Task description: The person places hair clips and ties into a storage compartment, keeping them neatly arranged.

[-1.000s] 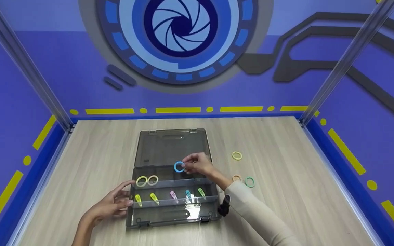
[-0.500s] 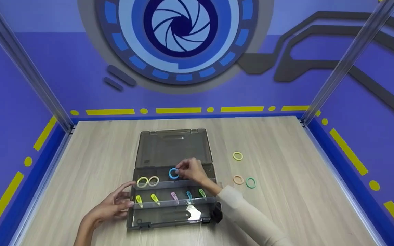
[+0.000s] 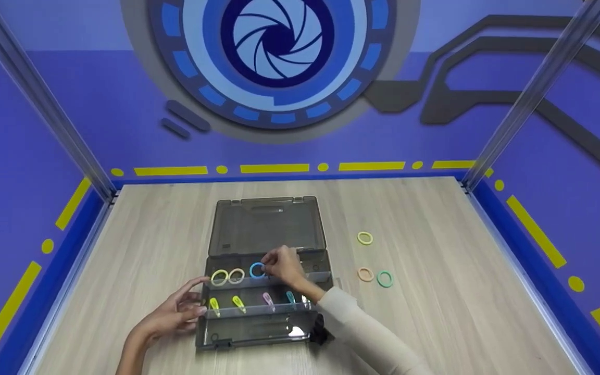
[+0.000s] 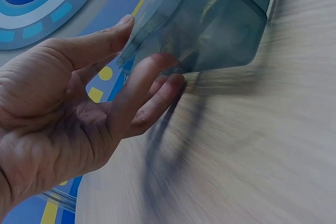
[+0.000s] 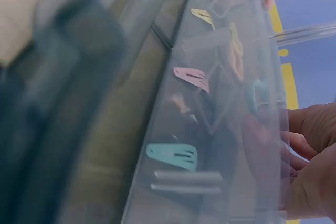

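Note:
In the head view, my right hand (image 3: 284, 266) pinches a blue hair tie (image 3: 251, 270) over the back compartment of a smoky, see-through box (image 3: 258, 328). Left of it, a yellow hair tie (image 3: 212, 278) and a pale one (image 3: 229, 277) lean side by side in that compartment. The middle compartment shows yellow hair clips (image 3: 238, 303), a pink clip (image 3: 268, 301) and a teal clip (image 5: 173, 156). My left hand (image 3: 170, 312) touches the box's left side with loosely extended fingers, also seen against its wall in the left wrist view. In the right wrist view, the box wall veils my right fingertips.
The box lid (image 3: 267, 229) lies folded back behind the box. To its right on the wooden table (image 3: 435, 312) are a yellow hair tie (image 3: 359, 237), an orange one (image 3: 359, 274) and a green one (image 3: 378, 279). Blue walls enclose the table's back and sides.
My right hand has moved left and toward me with the blue hair tie, closer to the pale one. My right forearm now covers the green clip. My left hand stays at the box's side.

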The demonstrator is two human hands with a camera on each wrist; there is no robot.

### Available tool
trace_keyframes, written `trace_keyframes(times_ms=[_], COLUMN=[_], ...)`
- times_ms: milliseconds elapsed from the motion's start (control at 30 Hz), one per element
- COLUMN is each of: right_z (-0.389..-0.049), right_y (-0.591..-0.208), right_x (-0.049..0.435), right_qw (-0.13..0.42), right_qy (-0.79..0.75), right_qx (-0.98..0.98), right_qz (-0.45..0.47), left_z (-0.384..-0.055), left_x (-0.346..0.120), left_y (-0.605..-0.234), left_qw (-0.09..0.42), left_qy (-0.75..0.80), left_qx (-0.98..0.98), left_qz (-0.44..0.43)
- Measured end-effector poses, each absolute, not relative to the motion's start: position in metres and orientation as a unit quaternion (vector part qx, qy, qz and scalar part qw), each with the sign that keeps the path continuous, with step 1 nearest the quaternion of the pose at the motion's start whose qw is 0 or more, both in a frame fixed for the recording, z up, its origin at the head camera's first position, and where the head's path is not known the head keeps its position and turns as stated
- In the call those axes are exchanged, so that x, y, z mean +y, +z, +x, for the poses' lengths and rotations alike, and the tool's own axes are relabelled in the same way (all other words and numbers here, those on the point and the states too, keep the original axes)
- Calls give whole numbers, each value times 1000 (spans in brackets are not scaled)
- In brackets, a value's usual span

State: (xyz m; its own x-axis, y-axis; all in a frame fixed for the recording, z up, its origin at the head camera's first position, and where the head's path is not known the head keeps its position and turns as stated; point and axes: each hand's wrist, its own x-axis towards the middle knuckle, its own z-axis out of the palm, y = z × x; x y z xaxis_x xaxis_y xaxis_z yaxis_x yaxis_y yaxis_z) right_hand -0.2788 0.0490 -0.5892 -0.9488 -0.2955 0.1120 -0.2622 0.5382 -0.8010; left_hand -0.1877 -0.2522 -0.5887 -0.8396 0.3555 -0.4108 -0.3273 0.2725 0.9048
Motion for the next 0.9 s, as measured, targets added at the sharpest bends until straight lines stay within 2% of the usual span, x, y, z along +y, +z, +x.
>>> trace_keyframes(times_ms=[333, 700, 900], right_z=[-279, -283, -283], right_y=[-591, -587, -580], right_x=[43, 48, 56], right_qw=[21, 72, 118], right_qy=[-418, -430, -480], right_qx=[890, 880, 847], right_qz=[-178, -188, -196], left_z=[-187, -186, -186], left_x=[-249, -248, -249], left_y=[-588, -587, -589], left_qw=[277, 273, 275], left_qy=[598, 593, 597], left_qx=[752, 757, 753], left_qz=[-12, -25, -21])
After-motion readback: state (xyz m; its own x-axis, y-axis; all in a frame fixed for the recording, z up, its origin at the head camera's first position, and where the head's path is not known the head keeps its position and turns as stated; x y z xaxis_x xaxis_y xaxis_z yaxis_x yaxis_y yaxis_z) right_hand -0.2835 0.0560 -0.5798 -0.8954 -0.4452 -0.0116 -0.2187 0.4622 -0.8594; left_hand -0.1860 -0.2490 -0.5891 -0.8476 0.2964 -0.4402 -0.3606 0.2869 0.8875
